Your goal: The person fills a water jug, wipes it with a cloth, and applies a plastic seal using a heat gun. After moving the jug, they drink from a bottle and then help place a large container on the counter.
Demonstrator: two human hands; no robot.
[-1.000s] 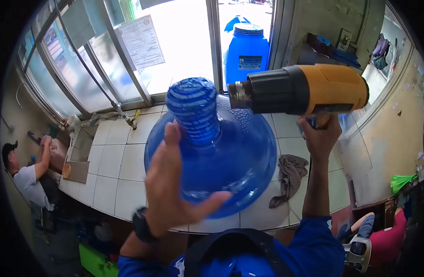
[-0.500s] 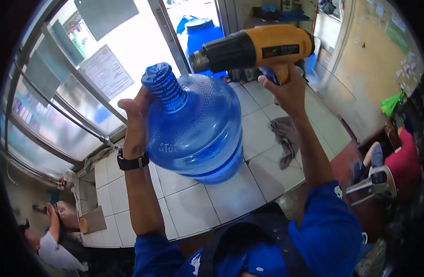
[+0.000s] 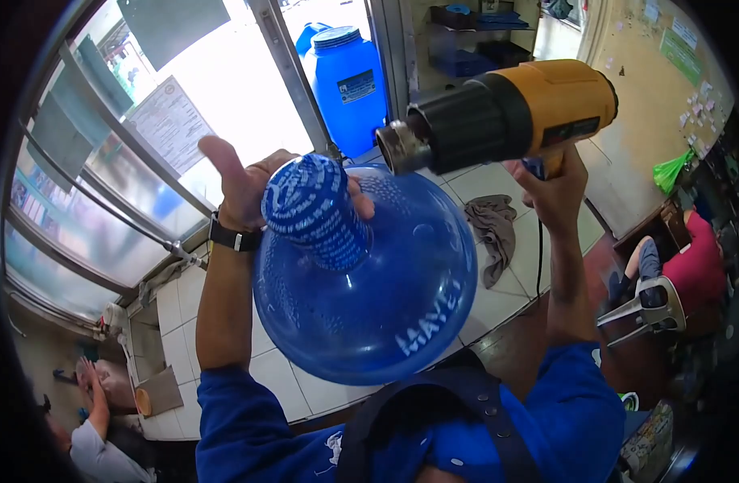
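Glossy plas. jug, dull met. nozzle, matt cloth rag

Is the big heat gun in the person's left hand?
No, the right hand holds the heat gun, while the left hand is behind the blue water jug's neck.

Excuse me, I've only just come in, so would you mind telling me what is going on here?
A person's right hand holds an orange and black heat gun, its nozzle pointing toward the printed blue wrap over the neck of a large blue jug. The left hand reaches behind that neck, thumb raised. The nozzle is apart from the wrap; whether the heat gun is running cannot be seen. A crumpled cloth lies beyond the jug.
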